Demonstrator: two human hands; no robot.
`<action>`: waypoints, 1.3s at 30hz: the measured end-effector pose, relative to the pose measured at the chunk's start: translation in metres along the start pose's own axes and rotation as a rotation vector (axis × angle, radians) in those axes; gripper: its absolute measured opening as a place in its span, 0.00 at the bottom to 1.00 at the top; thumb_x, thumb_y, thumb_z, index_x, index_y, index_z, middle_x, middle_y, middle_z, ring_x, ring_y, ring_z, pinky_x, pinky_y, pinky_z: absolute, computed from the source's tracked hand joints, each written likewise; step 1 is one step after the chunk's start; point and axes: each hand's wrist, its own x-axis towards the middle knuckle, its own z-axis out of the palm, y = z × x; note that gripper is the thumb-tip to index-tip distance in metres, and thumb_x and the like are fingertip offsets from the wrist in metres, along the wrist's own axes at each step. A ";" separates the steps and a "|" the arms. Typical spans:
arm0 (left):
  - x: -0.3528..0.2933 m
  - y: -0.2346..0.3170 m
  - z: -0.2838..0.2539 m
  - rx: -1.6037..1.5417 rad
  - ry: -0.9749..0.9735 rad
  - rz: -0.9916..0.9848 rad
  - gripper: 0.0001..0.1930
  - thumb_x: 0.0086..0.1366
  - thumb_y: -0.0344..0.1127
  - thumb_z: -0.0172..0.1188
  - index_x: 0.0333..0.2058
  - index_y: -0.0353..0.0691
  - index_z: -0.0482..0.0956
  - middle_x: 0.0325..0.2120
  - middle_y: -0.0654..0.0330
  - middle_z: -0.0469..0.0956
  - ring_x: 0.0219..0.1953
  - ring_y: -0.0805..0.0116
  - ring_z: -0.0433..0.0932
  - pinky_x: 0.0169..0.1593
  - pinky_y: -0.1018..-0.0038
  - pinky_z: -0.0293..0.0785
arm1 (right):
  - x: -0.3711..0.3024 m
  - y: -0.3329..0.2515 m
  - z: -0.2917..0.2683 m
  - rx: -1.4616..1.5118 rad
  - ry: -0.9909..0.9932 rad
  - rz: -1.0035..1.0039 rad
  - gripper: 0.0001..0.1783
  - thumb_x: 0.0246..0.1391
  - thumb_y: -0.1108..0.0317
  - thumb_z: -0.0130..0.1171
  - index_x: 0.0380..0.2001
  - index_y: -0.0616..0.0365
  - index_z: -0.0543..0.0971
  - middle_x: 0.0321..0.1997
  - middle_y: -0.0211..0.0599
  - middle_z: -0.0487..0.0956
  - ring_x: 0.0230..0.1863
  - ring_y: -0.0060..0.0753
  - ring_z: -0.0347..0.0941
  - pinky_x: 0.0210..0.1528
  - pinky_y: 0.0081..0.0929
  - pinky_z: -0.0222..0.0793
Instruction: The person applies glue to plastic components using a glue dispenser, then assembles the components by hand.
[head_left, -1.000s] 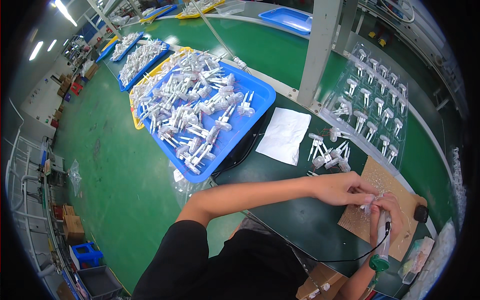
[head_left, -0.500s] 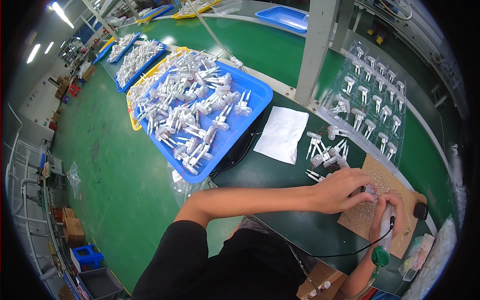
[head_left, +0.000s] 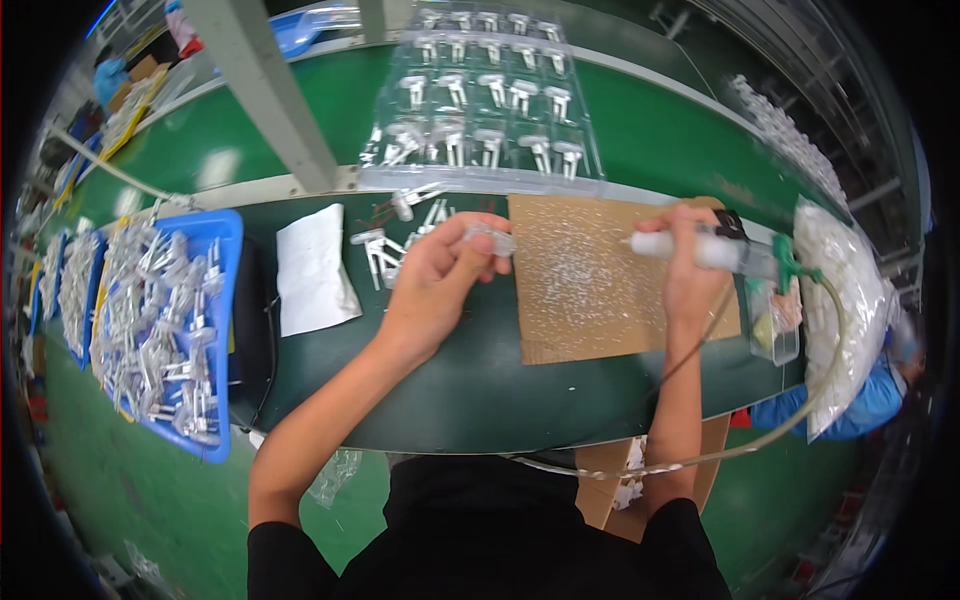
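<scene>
**Two hands meet over a glue-flecked card**

The left hand (head_left: 440, 275) holds a small clear part (head_left: 490, 238), fingers clamped on it at the card's left edge. The right hand (head_left: 690, 270) grips a white syringe (head_left: 700, 250) lying level, its fingers wrapped tight round the barrel and its tip pointing toward 9 o'clock, at the part. The two hands are near each other but apart, with the brown card (head_left: 600, 300) between and beneath them; its face is speckled with pale dots.

A green cap and a pale hose (head_left: 800, 400) leave the syringe's rear end at 3 o'clock and loop down past the table (head_left: 450, 390) edge toward 6 o'clock. Just beside that, a clear bag (head_left: 840, 300) of white pieces lies at the table's right end.

At 12 o'clock a clear blister tray (head_left: 480, 110) of white parts overlaps the card's upper edge. Loose white parts (head_left: 400, 230) lie at 11 o'clock of the left hand, close to its knuckles. A white sheet (head_left: 312, 270) rests at 9 o'clock, well apart from the hand, and beyond it a blue tray (head_left: 215, 335) heaped with white parts overhangs the table's left edge.

Bare dark-green table lies open below the card and both forearms, down to the near curved edge at 6 o'clock.
</scene>
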 end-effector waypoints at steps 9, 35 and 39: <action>-0.002 -0.001 0.002 -0.074 -0.008 0.029 0.18 0.67 0.46 0.49 0.43 0.34 0.72 0.30 0.64 0.75 0.30 0.80 0.66 0.37 0.84 0.63 | 0.005 0.020 -0.001 -0.222 -0.053 -0.009 0.11 0.54 0.68 0.55 0.21 0.62 0.72 0.18 0.36 0.78 0.20 0.24 0.74 0.26 0.22 0.68; -0.009 0.006 0.002 -0.442 -0.336 -0.070 0.23 0.63 0.51 0.53 0.44 0.36 0.70 0.38 0.58 0.75 0.37 0.76 0.69 0.42 0.78 0.65 | -0.077 -0.079 0.032 0.274 -0.443 -0.334 0.13 0.59 0.60 0.41 0.34 0.59 0.57 0.35 0.59 0.74 0.42 0.59 0.75 0.50 0.51 0.69; -0.009 0.004 0.001 -0.433 -0.337 -0.064 0.23 0.63 0.51 0.53 0.44 0.36 0.70 0.38 0.59 0.75 0.37 0.76 0.69 0.42 0.79 0.65 | -0.078 -0.078 0.031 0.266 -0.451 -0.324 0.13 0.59 0.61 0.41 0.34 0.60 0.57 0.35 0.59 0.74 0.43 0.59 0.75 0.50 0.52 0.69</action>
